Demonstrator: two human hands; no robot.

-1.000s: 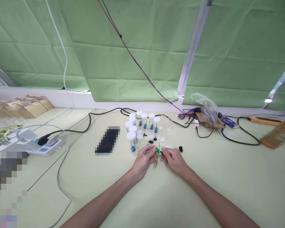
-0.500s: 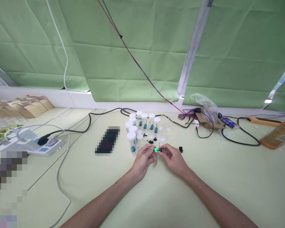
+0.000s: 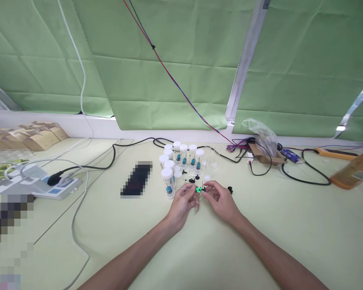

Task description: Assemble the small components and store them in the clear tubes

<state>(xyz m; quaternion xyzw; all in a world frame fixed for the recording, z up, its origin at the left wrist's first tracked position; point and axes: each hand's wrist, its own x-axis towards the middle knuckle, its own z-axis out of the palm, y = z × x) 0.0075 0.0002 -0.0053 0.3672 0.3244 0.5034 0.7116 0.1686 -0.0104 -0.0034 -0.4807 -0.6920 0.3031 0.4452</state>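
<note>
My left hand pinches a small bright green piece between thumb and fingers. A thin metal rod sticks out of that grip to the left. Opposite it, my right hand has its thumb and fingertips closed on a small black part, which meets or nearly meets the green piece. Just beyond the hands stand several clear tubes with white caps, holding blue pieces and thin rods. Small black parts lie between the tubes and my hands. Another black part rests by my right hand.
A blurred dark rectangle lies left of the tubes. Farther left is a white power strip with cables. Toward the back right are a cardboard box with a plastic bag and loose wires. An orange bottle lies at far right.
Both hands stay in nearly the same place. The black part at my right fingertips has shifted slightly and shows a little more clearly beside the green piece.
</note>
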